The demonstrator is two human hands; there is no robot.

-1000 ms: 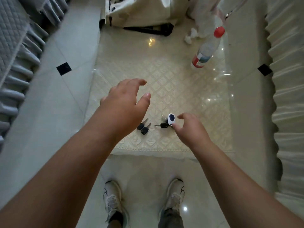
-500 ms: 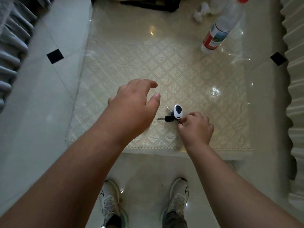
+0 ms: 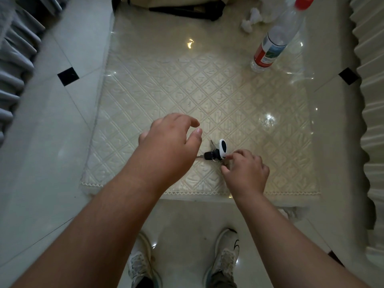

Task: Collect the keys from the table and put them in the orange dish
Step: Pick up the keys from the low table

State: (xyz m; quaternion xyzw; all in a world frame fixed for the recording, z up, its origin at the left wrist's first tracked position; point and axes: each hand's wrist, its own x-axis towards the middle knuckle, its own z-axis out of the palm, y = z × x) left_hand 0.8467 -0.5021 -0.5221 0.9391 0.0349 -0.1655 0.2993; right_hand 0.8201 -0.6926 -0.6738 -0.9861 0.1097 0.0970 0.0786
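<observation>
A key bunch (image 3: 209, 155) with a black key head and a white oval fob (image 3: 222, 149) lies on the cream patterned table cover (image 3: 207, 96) near the front edge. My right hand (image 3: 246, 173) rests just right of it, thumb and forefinger pinched on the ring beside the fob. My left hand (image 3: 168, 147) hovers above the table left of the bunch, fingers spread and holding nothing; it hides the cover beneath it. No orange dish is in view.
A clear plastic bottle (image 3: 274, 42) with a red cap stands at the table's far right, crumpled white tissues (image 3: 249, 19) beside it. A bag with a black strap (image 3: 187, 10) sits at the far edge. Ruffled sofa covers flank both sides. My shoes (image 3: 225, 258) stand on the tiled floor.
My right hand has closed its fingertips onto the key bunch. My left hand has drifted right over the two loose black keys, which are now hidden.
</observation>
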